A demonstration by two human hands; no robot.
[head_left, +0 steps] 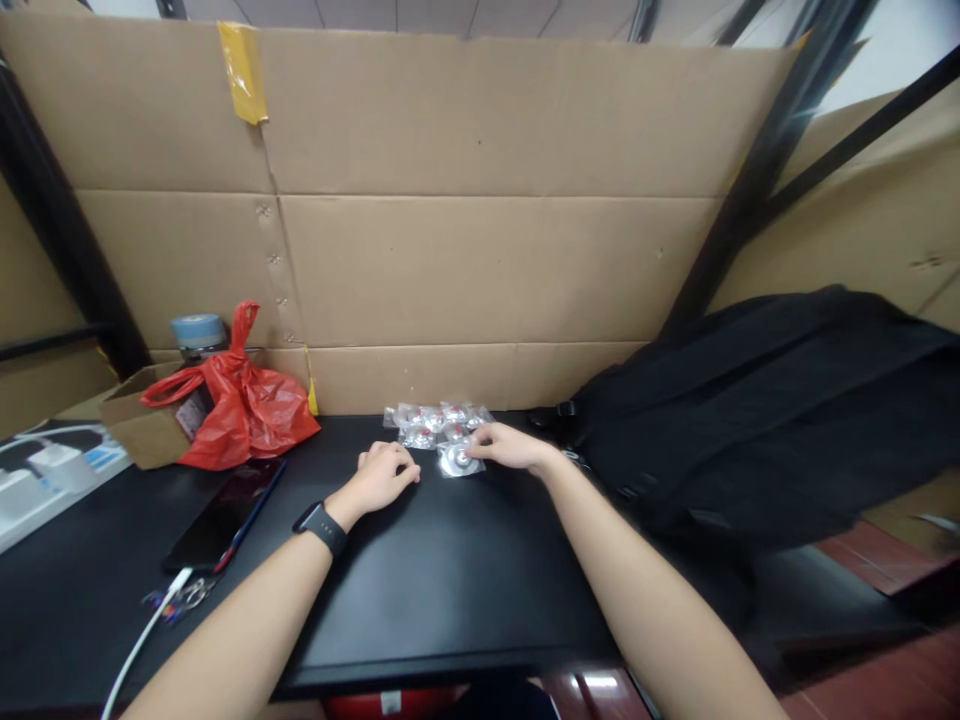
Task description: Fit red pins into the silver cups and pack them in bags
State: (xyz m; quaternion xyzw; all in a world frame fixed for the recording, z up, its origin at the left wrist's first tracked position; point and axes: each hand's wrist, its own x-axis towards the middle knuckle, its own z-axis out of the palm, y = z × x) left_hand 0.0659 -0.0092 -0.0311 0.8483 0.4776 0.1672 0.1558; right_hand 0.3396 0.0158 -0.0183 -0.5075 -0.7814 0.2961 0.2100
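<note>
Several small clear plastic packets with silver and red parts lie in a cluster at the back of the black table. One packet with a round silver disc lies just in front of the cluster. My right hand rests beside it, fingertips pinched on its edge. My left hand, a black watch on its wrist, lies on the table left of the disc packet with fingers curled, touching nothing I can make out.
A red plastic bag sits in a small cardboard box at the back left, with a tape roll behind. A dark phone and white cable lie at left. A black bag fills the right. Cardboard walls enclose the back.
</note>
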